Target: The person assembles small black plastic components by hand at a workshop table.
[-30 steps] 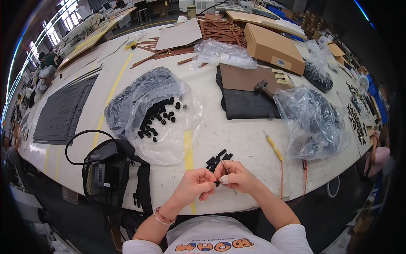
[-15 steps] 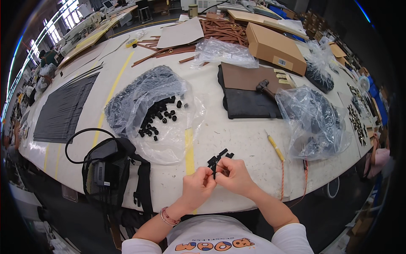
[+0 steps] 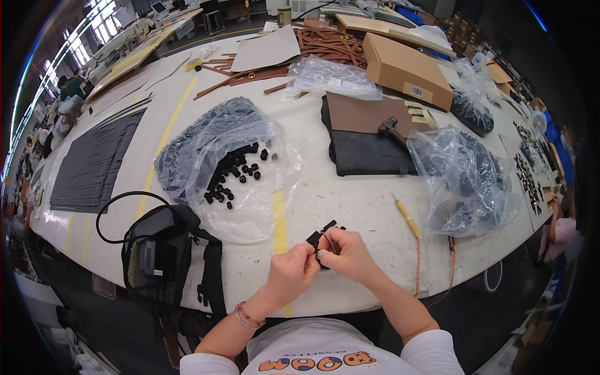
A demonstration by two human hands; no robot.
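My left hand (image 3: pixel 292 270) and my right hand (image 3: pixel 345 252) meet at the near edge of the white table (image 3: pixel 350 194). Between their fingertips they pinch a small bundle of black plastic fasteners on thin cord (image 3: pixel 320 238). Which fingers carry the bundle is partly hidden. Further back to the left, several loose black plastic pieces (image 3: pixel 232 177) lie spilled on a clear plastic bag (image 3: pixel 215 150) full of the same dark parts.
A black mesh bag with a looped cable (image 3: pixel 159 250) hangs at the table's left front. A yellow-handled tool (image 3: pixel 406 217) and an orange cord (image 3: pixel 417 262) lie right of my hands. Another filled clear bag (image 3: pixel 465 178), dark leather sheets (image 3: pixel 369 137) and a cardboard box (image 3: pixel 406 61) sit beyond.
Both hands have stayed at the table edge, working the black pieces. The bundle has shifted slightly between the fingers and the hands have drawn closer together.
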